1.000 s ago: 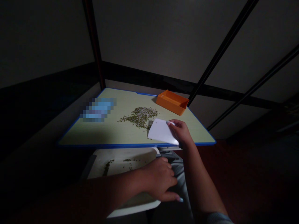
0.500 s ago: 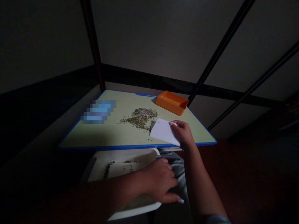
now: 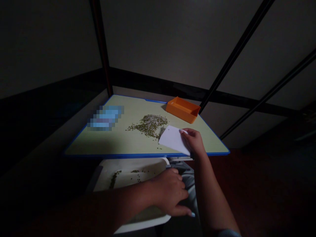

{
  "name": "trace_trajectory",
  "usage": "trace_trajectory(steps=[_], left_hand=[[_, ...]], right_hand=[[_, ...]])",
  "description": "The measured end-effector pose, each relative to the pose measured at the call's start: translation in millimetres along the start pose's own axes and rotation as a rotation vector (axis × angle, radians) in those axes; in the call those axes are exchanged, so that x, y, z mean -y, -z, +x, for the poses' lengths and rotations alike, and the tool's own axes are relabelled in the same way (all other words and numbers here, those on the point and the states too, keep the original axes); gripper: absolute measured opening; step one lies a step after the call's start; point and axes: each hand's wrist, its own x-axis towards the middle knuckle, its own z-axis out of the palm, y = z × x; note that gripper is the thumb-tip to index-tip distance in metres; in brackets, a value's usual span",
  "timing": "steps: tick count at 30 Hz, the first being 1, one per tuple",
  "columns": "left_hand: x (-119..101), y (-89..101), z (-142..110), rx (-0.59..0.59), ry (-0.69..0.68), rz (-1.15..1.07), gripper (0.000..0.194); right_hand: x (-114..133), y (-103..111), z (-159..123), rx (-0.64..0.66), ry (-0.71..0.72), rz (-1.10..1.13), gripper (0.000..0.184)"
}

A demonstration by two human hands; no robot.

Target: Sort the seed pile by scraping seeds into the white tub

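My right hand (image 3: 194,141) pinches a white sheet (image 3: 174,139), a thin card-like piece with a small hole near its far corner. The sheet lies low over the table's near edge, its left side beside a pile of small green and whitish beans or seeds (image 3: 151,125). Below the tabletop is a white plastic bin (image 3: 144,227) with scattered green grains inside. Across it reaches my left arm, and my left hand (image 3: 171,191) is curled over its right rim, thumb stretched out. The fingertips are partly hidden.
An orange open tray (image 3: 182,115) stands at the table's far right. A blurred light-blue item (image 3: 106,118) lies at the left. The pale tabletop (image 3: 91,144) has a blue edge, and a panelled wall (image 3: 160,42) rises behind it. Grey-clad legs are under the table.
The view has shifted very slightly. Both hands, the white sheet and the pile look the same as before.
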Motion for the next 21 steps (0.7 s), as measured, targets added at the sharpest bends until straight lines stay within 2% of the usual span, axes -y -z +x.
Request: trace_trajectory(steps=[7,16,21], left_hand=[[1.0,-2.6,1.1,-0.018,-0.002,0.004,0.045],[0.9,-3.0,-0.3,-0.024,-0.002,-0.003,0.044],[1.0,-2.1,0.0,-0.018,-0.004,-0.002,0.045]], right_hand=[[3.4,-5.9,-2.6,0.018,0.001,-0.012,0.041],[8.9,-26.0,-3.4,0.002,0.026,-0.014,0.04],[4.8,-18.8,-3.0,-0.04,-0.012,0.08,0.044]])
